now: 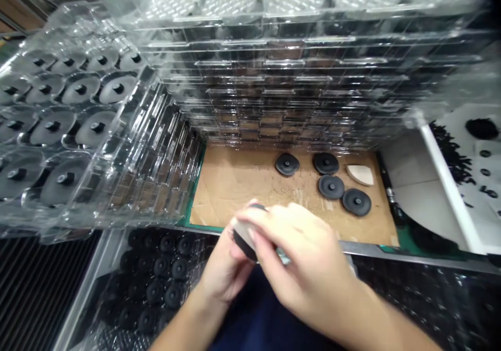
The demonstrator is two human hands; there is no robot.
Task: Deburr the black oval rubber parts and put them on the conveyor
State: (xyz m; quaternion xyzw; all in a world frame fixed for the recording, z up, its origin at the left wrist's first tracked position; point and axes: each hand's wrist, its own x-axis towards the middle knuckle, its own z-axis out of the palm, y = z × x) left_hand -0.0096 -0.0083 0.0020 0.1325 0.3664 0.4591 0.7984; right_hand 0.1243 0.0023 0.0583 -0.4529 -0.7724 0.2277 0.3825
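Observation:
In front of my body, my left hand [225, 262] is closed around a black rounded disc [245, 245], seen nearly edge-on. My right hand [305, 246] pinches a beige-grey pad [243, 231] against the disc's face; the fingers hide most of both pieces. Beyond my hands lie more black discs, each with a short central stub: one alone [287, 164] and a cluster of three [331, 186] to its right. A beige wedge-shaped pad [360, 174] rests at the far right of the cardboard sheet [230, 184].
A tall stack of clear plastic trays [282, 80] walls off the back. To the left, another tray stack [58, 116] carries rows of discs. Below the bench edge sits a tray of black discs [156, 278]. A white bin [450, 184] stands at the right, beside small black parts [450, 153].

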